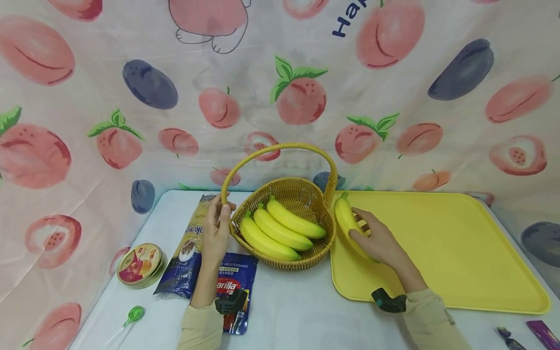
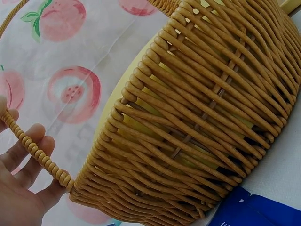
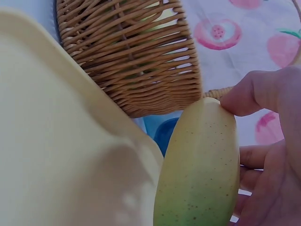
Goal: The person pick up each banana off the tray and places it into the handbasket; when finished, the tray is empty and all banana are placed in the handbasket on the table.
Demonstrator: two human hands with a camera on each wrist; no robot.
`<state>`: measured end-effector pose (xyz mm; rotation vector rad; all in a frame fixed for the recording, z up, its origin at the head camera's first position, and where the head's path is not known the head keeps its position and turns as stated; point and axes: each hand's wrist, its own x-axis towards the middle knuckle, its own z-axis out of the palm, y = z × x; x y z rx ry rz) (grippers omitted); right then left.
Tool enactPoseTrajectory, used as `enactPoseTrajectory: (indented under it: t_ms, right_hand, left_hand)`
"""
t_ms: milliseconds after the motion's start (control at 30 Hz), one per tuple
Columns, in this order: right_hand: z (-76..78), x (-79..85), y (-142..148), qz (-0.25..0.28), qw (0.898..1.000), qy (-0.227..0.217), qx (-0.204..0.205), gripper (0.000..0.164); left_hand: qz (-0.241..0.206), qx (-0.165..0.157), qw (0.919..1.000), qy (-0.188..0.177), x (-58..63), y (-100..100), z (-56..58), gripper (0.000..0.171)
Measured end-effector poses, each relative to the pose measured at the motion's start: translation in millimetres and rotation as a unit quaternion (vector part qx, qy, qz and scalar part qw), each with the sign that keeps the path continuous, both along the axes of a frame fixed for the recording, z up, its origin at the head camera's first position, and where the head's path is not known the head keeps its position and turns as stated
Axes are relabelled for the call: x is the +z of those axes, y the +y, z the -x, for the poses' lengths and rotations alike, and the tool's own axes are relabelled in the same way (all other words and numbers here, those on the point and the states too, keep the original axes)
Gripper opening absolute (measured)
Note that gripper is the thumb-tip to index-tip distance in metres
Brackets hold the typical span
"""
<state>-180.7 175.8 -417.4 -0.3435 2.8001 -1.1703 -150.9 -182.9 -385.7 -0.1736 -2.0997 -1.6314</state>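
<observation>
A wicker basket [image 1: 286, 265] stands mid-table with three yellow bananas [image 1: 282, 233] lying side by side in it. My left hand [image 1: 215, 233] grips the lower left end of its arched handle [image 1: 280, 146]; the left wrist view shows thumb and fingers around the wrapped handle [image 2: 35, 153]. To the right of the basket, my right hand [image 1: 378, 238] holds another banana [image 1: 345, 216] over the left edge of the yellow tray [image 1: 437, 243]. In the right wrist view, this banana [image 3: 197, 174] has a greenish, speckled end, with the thumb pressed on its side.
Left of the basket lie a blue-and-gold packet [image 1: 179, 272], a blue pouch [image 1: 238, 272] under the left forearm, a round tin [image 1: 140, 265] and a green lollipop [image 1: 135, 313]. A purple wrapper [image 1: 542, 333] and a dark wrapped sweet [image 1: 509, 338] lie front right. Fruit-printed cloth [image 1: 253, 73] hangs behind.
</observation>
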Motion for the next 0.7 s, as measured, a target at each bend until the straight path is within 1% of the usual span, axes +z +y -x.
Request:
enactPoseTrajectory:
  t_ms: [233, 500, 700]
  right_hand:
    - [-12.2, 7.0, 5, 0.0, 1.0, 0.023, 0.007, 0.061]
    - [-25.3, 16.3, 6, -0.012, 0.999, 0.048, 0.02, 0.059]
    - [-33.5, 22.0, 7, -0.032, 0.998, 0.05, 0.03, 0.059]
  left_hand:
    - [0.009, 0.003, 0.9999, 0.004, -0.5, 0, -0.8, 0.035]
    - [0.004, 0.007, 0.9999, 0.007, 0.1, -1, -0.5, 0.035]
    - [-0.001, 0.002, 1.0, 0.004, 0.0, 0, -0.4, 0.035]
